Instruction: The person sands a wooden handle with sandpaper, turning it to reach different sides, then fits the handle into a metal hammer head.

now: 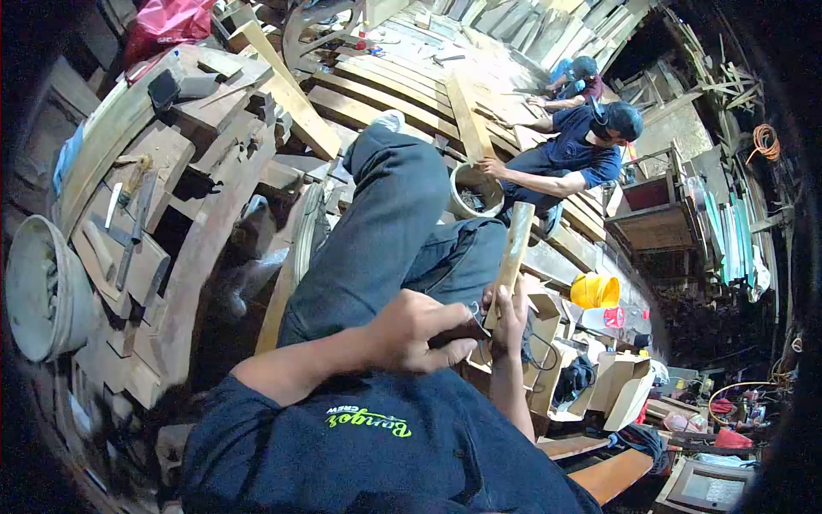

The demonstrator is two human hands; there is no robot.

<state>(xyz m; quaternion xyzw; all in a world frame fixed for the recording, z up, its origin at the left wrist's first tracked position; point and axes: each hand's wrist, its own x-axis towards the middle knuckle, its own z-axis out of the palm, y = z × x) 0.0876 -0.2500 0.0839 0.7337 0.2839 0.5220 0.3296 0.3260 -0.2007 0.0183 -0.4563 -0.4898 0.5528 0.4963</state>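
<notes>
My left hand (419, 331) is closed, thumb and fingers pinching a small dark flat piece (465, 331) whose kind I cannot tell. Its edge reaches the lower part of a pale wooden strip (516, 244). That strip stands tilted upward from my right hand (509, 315), whose fingers wrap around its lower end. A small light curl (474, 307) shows between the two hands. Both hands are in front of my dark shirt (342, 454), just beyond my bent legs (377, 231).
Worn timber with tools (128, 240) and a bucket (47, 287) lie on the left. Ahead, a co-worker (574, 154) sits by another bucket (477, 190), a second person (574, 81) behind. Planks (368, 98) cover the floor. A yellow bucket (595, 290) and boxes (618, 390) are at right.
</notes>
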